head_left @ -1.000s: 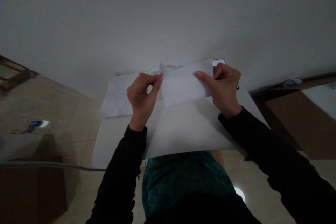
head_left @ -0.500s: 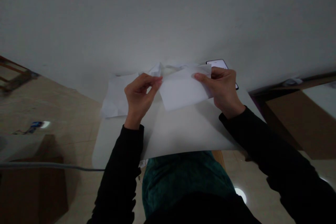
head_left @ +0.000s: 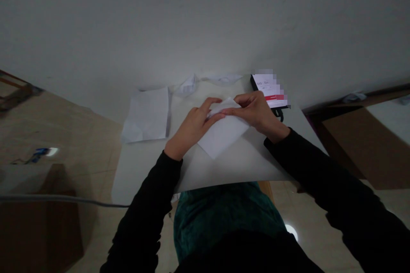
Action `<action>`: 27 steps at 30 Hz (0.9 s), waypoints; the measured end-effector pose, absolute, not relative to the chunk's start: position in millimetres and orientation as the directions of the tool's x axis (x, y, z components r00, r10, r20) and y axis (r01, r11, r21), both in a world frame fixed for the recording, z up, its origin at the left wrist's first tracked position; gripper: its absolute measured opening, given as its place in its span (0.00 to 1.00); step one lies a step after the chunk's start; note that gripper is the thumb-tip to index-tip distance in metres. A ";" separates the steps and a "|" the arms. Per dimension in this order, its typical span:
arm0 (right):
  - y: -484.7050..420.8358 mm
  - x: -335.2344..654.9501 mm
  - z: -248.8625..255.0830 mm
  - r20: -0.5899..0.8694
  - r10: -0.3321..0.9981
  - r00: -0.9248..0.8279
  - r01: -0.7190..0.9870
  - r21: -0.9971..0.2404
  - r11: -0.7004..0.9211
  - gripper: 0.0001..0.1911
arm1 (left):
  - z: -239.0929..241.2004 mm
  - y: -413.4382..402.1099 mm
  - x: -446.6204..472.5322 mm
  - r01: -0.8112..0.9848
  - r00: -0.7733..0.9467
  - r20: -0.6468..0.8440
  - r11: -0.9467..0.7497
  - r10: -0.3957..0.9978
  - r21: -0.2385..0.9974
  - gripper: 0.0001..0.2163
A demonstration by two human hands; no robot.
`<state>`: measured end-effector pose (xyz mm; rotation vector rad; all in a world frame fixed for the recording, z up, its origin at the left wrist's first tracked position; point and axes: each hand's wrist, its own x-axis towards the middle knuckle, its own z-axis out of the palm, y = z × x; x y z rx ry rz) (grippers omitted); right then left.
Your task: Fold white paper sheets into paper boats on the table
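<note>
A folded white sheet of paper (head_left: 221, 137) lies turned like a diamond on the white table (head_left: 237, 166). My left hand (head_left: 194, 126) rests on its upper left part, fingers curled and pressing down on it. My right hand (head_left: 254, 111) comes from the right, with its index finger stretched along the paper's top fold and the other fingers bent. The fingertips of both hands meet over the sheet's upper corner.
A creased white sheet (head_left: 147, 114) lies at the table's left. Crumpled paper (head_left: 187, 86) sits at the back by the wall. A phone (head_left: 269, 90) with a lit screen lies behind my right hand. Brown boxes stand on the floor at both sides.
The paper was held up in the air by both hands; now it lies on the table, rotated, with both hands close together on it. The phone is uncovered.
</note>
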<state>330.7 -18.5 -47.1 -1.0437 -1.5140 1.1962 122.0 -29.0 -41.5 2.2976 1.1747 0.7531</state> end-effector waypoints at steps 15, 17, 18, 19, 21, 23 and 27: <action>-17.2 333.5 -42.8 0.169 0.950 -0.263 0.070 -0.979 0.193 0.19 | -44.8 -31.9 119.6 0.418 0.507 0.035 -0.281 0.861 0.864 0.21; -16.8 334.4 -42.1 0.154 0.955 -0.253 0.085 -0.980 0.181 0.19 | -45.2 -31.6 119.9 0.413 0.509 0.028 -0.273 0.860 0.869 0.21; -16.5 334.9 -42.3 0.143 0.958 -0.248 0.092 -0.981 0.171 0.19 | -45.4 -31.5 120.2 0.418 0.504 0.038 -0.283 0.863 0.863 0.21; -16.1 335.4 -42.9 0.136 0.960 -0.244 0.096 -0.982 0.163 0.19 | -45.6 -31.2 120.5 0.425 0.497 0.053 -0.297 0.866 0.855 0.20; -15.4 336.4 -44.9 0.131 0.961 -0.242 0.098 -0.982 0.159 0.18 | -46.3 -30.7 121.0 0.442 0.487 0.077 -0.322 0.870 0.837 0.20; -14.9 337.3 -46.9 0.139 0.958 -0.251 0.098 -0.981 0.168 0.18 | -47.0 -30.2 120.9 0.448 0.493 0.078 -0.330 0.866 0.831 0.21; -14.2 338.5 -48.1 0.154 0.953 -0.259 0.087 -0.979 0.182 0.17 | -47.9 -29.5 119.5 0.426 0.514 0.017 -0.272 0.857 0.863 0.20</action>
